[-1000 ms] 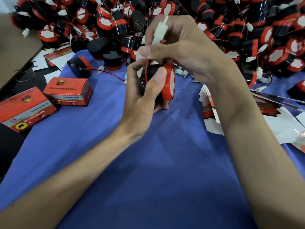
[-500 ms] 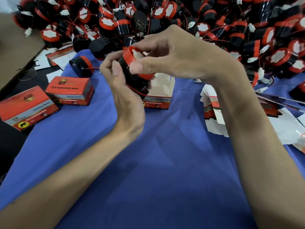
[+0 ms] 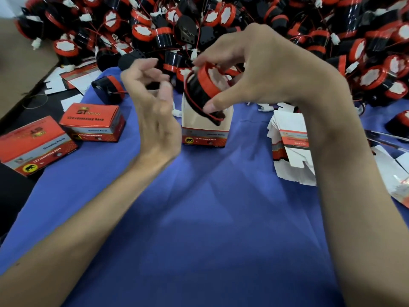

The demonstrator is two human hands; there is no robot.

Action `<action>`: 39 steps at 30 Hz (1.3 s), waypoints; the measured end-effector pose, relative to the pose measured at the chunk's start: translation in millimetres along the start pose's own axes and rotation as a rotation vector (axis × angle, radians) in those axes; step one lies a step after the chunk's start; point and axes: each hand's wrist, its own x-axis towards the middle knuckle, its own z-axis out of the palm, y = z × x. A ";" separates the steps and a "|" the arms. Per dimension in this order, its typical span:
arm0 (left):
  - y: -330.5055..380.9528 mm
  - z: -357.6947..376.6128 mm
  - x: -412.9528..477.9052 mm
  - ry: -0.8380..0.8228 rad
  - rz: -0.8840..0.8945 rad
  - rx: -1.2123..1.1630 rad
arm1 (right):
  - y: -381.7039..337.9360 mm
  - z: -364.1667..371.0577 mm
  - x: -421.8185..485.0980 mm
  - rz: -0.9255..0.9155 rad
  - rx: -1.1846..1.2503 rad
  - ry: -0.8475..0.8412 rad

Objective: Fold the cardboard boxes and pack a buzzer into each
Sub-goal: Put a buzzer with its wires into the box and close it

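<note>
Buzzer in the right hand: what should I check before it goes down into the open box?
1. Grip: the right hand pinches the buzzer between thumb and fingers: ok.
2. The open box stands upright on the blue cloth, top open: ok.
3. Buzzer's lower end at the box mouth, tilted: ok.
4. The red wire is wound close round the body: ok.
5. The left hand steadying the box: not ok, it holds nothing beside it.
6. Box empty inside: cannot tell.

The black buzzer [image 3: 202, 94] with its red ring, pinched in my right hand [image 3: 265, 69], hangs tilted at frame centre, at the mouth of the open box [image 3: 204, 129] standing upright below it. Two closed red boxes [image 3: 93, 121] lie at middle left, and the flat boxes [image 3: 292, 149] sit stacked at right.
</note>
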 end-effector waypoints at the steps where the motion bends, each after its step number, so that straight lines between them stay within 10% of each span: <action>1: -3.4 -3.1 -6.1 -0.076 0.008 0.128 | 1.9 0.4 1.7 0.015 -0.047 0.003; 7: -34.2 -19.4 -17.5 -0.582 -0.227 0.190 | 8.2 28.2 20.2 0.008 -0.352 -0.065; 39: -42.6 -23.9 -13.0 -0.735 -0.296 0.058 | 18.2 63.6 25.7 0.286 -0.252 -0.205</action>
